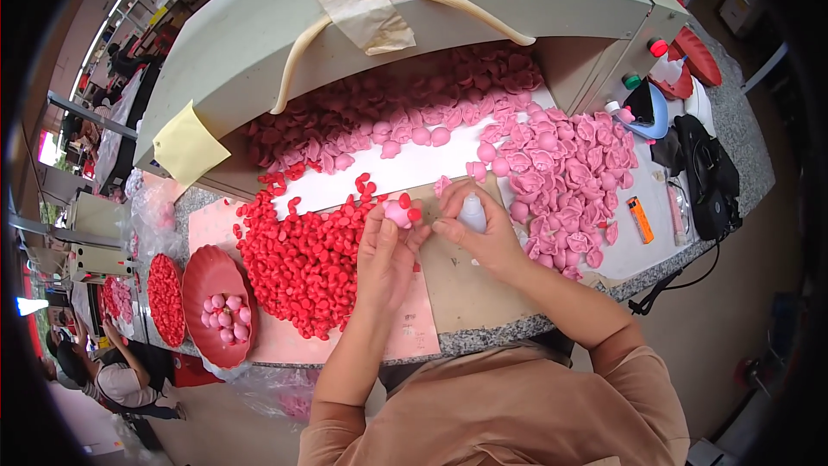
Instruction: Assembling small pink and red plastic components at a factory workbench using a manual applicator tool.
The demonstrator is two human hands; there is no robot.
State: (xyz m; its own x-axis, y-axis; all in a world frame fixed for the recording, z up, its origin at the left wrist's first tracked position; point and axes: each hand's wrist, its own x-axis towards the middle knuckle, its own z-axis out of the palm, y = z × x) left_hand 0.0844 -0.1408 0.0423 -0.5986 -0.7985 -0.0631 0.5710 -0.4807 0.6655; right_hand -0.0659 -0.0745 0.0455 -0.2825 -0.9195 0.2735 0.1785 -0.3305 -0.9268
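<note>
My left hand (385, 252) grips a small round pink piece (398, 214) between its fingertips, with two glossy red bits on its right side. Close to its right, my right hand (493, 243) is wrapped round a small whitish squeeze bottle (472, 214); where its tip points is hard to make out. Both hands are above the tan board (470, 298) at the near edge. A big heap of small red pieces (302, 267) lies left of my left hand. To the right of my right hand is a heap of pink petal-like cups and balls (556, 177).
A grey box-like cabinet (483, 13) arches over more pink pieces. A red scalloped dish (200, 330) of pink balls stands left, beside a tray of red pieces (164, 298). An orange lighter (640, 220) and black bag (709, 168) lie right. Another person (121, 380) works far left.
</note>
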